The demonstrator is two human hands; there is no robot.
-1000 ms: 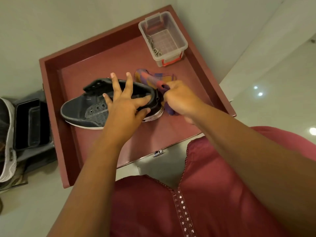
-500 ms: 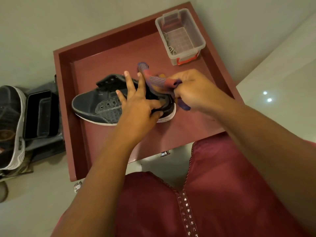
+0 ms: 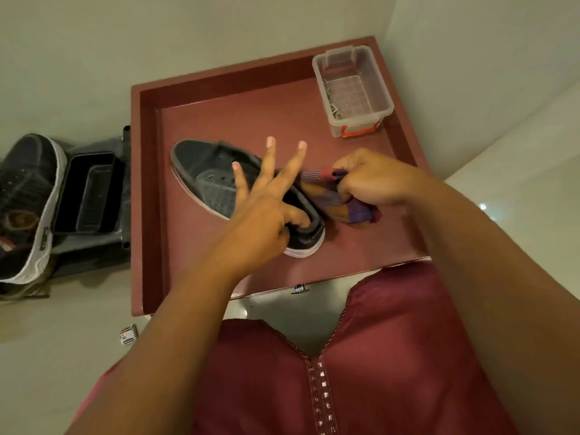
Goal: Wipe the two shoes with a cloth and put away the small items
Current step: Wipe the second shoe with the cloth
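A dark grey shoe (image 3: pixel 204 180) with a white sole lies on the maroon tray (image 3: pixel 147 199), toe to the far left and heel toward me. My left hand (image 3: pixel 266 215) pinches its heel collar, with a finger inside the opening and three fingers spread straight above it. My right hand (image 3: pixel 373 180) grips a bunched, striped, multicoloured cloth (image 3: pixel 332 199) against the shoe's right side near the heel. The second dark shoe (image 3: pixel 28 196) rests off the tray at the far left. A clear plastic box (image 3: pixel 354 89) at the tray's far right corner holds small metal items (image 3: pixel 329 92).
Black nested containers (image 3: pixel 88 193) sit between the second shoe and the tray's left rim. A small printed box (image 3: pixel 128 334) lies on the pale floor by the tray's near left corner. A wall runs behind the tray. My maroon garment fills the lower view.
The shoe has turned, its heel now nearer me and its toe farther left. My right hand and the cloth dropped from above the heel to the shoe's right side. My left fingers have spread.
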